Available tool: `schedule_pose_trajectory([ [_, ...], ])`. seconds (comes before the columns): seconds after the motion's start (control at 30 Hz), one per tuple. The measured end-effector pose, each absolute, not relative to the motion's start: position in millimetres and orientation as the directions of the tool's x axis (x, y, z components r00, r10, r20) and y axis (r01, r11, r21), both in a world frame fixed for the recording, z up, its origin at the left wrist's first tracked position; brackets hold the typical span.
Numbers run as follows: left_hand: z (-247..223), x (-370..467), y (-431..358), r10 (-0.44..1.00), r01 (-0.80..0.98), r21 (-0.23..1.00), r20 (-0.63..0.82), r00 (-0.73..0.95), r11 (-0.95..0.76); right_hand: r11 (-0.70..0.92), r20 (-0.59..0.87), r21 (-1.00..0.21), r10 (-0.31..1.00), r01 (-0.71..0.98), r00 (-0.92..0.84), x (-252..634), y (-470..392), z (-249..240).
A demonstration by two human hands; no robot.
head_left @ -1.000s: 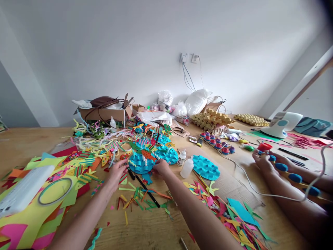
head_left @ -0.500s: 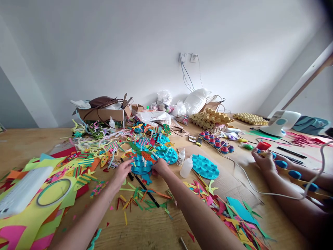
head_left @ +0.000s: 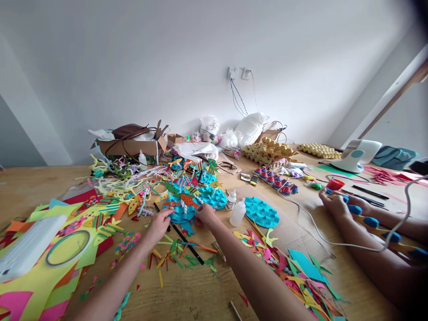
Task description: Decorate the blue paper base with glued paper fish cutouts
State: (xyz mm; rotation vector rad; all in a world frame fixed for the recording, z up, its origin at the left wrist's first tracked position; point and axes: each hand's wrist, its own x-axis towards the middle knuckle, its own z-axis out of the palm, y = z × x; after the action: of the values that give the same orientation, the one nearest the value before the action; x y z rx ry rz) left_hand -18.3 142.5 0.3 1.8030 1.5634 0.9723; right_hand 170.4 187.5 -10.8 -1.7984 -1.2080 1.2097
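A blue-painted egg-carton piece (head_left: 183,217) with paper fish on it lies in front of me on the table. An orange paper fish with dark spots (head_left: 189,200) stands out on its top. My left hand (head_left: 162,220) grips the carton's left edge, fingers bent. At the right edge, my right hand (head_left: 205,216) has its fingers closed on the rim, its fingertips partly hidden. Right behind it sits another blue carton piece (head_left: 214,199). A white glue bottle (head_left: 238,213) and a smaller labelled bottle (head_left: 231,200) stand to the right, beside a third blue carton piece (head_left: 262,212).
Coloured paper scraps (head_left: 310,285) and a black pen (head_left: 189,244) lie near my forearms. Paper sheets and a white device (head_left: 31,247) cover the left. At right, a co-worker's hands (head_left: 336,204) hold a blue-and-yellow carton strip (head_left: 371,221); a white cable (head_left: 321,236) crosses there.
The whole view has shifted slightly left. My hands stay at the sides of the blue egg-carton piece, with barely any movement.
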Motion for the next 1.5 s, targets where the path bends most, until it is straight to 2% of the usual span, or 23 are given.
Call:
schedule_pose_trajectory([
  [0.4,-5,-18,146,0.966,0.735,0.633,0.225,0.126,-0.243,-0.414,-0.377,-0.820,0.910,0.395,0.170,169,183,-8],
  [0.67,-6,-18,145,0.949,0.787,0.543,0.260,0.176,-0.294,-0.416,-0.382,-0.829,0.909,0.374,0.165,168,180,-4],
  [1.5,-6,-21,146,0.941,0.834,0.450,0.254,0.224,-0.320,-0.403,-0.381,-0.792,0.913,0.459,0.145,168,177,0],
])
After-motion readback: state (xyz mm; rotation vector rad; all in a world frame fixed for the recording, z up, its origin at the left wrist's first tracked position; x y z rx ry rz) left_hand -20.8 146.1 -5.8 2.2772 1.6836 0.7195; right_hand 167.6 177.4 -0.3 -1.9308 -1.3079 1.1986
